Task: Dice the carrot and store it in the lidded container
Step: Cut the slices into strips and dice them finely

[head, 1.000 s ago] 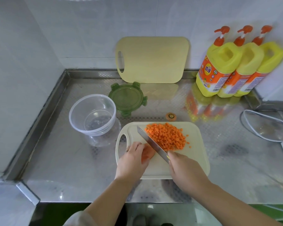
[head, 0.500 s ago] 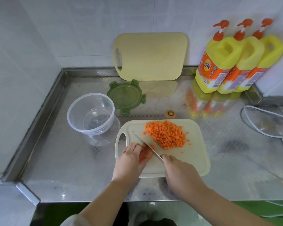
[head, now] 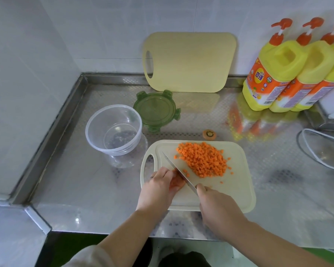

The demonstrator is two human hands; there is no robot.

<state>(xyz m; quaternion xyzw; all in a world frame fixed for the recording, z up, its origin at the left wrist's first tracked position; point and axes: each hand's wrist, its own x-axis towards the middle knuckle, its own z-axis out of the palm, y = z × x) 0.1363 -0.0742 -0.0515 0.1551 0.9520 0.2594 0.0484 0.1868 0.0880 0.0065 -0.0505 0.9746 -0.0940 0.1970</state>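
Steel counter (head: 81,185) with a white cutting board (head: 237,189) lying flat on it at the near edge; everything else is placed off that board. Behind the board, a yellow spare board (head: 189,62) leans upright on the wall. Behind and right of the board, three yellow pump bottles (head: 274,74) stand in a row, touching. Left of the board, just beside its handle end, a clear round container (head: 102,120) stands open with nothing inside. Behind the board's left end, a green lid (head: 154,110) lies flat, next to the container, not on it.

Both hands are over the board's near-left part, close together. Left hand (head: 158,187) has its fingers curled down on an uncut carrot piece (head: 176,183), pinning it to the board. Right hand (head: 218,205) is wrapped round the knife (head: 178,173) handle, handle hidden in the fist. The blade runs diagonally, tip toward the board's handle hole, edge down at the carrot piece beside the left fingertips.

Diced carrot pile (head: 202,160) sits on the board's middle, a few loose cubes around it. Carrot end stub (head: 209,134) lies on the counter just behind the board.
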